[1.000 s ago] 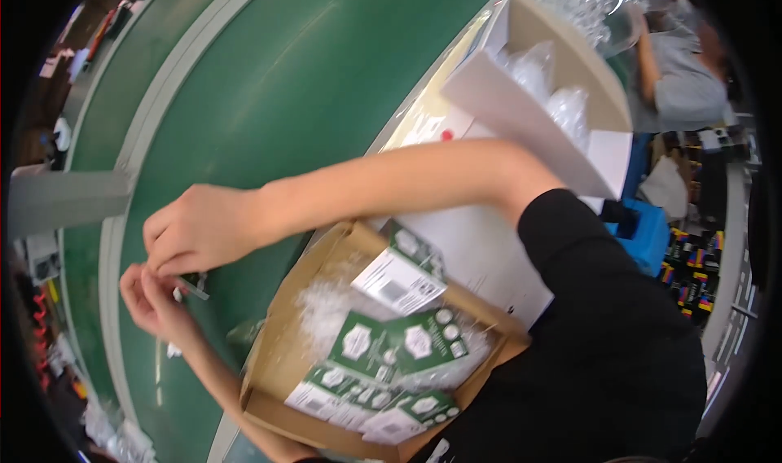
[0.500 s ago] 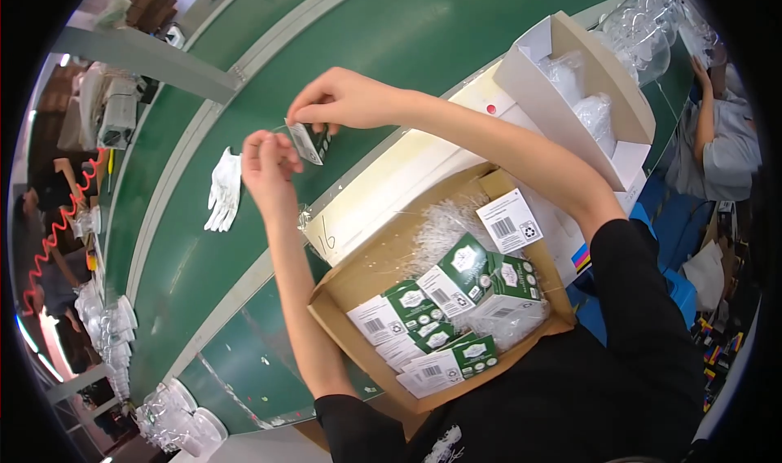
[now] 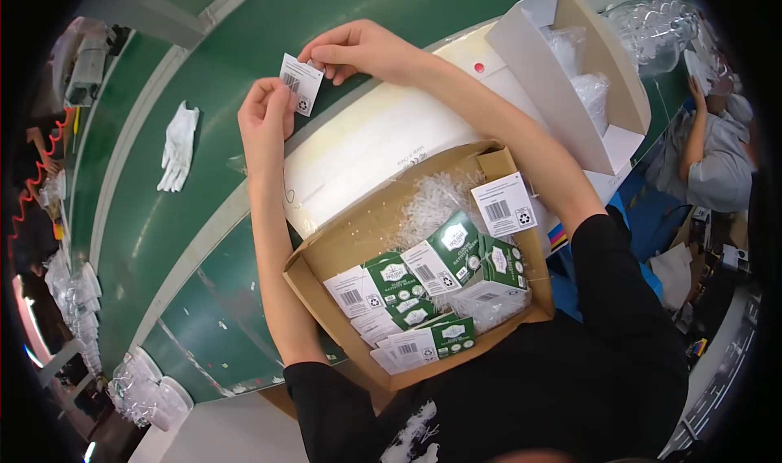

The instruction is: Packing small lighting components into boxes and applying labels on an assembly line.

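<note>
My left hand (image 3: 267,114) pinches the lower left edge of a small card label (image 3: 306,78), whose white barcode face is turned up. Closed fingers of my right hand (image 3: 358,52) meet the same card at its upper right edge. The label is held over the green work surface, beyond the box. Close to my body stands an open cardboard box (image 3: 295,282) with several green-and-white folded card labels (image 3: 391,277) in it. A bundle of thin clear plastic fasteners (image 3: 436,206) lies at its far side. One more white label (image 3: 504,204) rests on the box's right rim.
A white glove (image 3: 178,147) lies on the green belt (image 3: 220,64) at left. Between box and belt sits a white carton (image 3: 358,166). An open box with clear plastic bags (image 3: 588,96) stands at right, near a co-worker's arm (image 3: 695,133). Clear plastic pieces (image 3: 142,394) stand lower left.
The label has turned from its green side to its white barcode face between my hands. My head view has shifted, so the glove and box appear further left.
</note>
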`<state>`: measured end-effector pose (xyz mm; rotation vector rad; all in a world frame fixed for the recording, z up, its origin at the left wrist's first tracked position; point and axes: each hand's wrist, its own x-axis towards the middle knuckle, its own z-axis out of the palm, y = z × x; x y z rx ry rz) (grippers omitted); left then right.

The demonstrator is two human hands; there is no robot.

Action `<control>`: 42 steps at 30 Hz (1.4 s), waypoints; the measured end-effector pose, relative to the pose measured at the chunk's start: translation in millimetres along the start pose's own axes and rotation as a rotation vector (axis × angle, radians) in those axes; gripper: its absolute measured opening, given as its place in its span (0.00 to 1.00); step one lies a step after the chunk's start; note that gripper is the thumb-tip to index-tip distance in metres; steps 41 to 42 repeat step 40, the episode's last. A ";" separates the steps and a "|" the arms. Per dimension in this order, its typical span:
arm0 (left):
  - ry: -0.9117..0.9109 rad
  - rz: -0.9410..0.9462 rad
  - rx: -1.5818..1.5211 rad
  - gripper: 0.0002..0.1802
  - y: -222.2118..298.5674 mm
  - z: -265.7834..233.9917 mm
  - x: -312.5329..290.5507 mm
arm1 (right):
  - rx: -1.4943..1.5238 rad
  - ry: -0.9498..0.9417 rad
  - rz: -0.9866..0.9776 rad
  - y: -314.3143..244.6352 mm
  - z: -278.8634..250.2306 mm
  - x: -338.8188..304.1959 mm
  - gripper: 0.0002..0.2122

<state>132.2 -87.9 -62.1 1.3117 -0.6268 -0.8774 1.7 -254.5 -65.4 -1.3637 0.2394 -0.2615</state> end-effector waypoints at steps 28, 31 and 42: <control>0.203 0.412 0.592 0.02 -7.9 18.9 -11.1 | -0.016 0.032 -0.037 3.4 16.9 0.7 0.08; 0.231 0.464 0.690 0.03 -5.4 16.1 -9.3 | 0.006 0.056 -0.021 7.9 21.6 4.0 0.08; 0.075 0.332 0.502 0.07 -10.8 9.4 -4.2 | -0.027 0.065 -0.138 -10.1 12.3 -6.0 0.06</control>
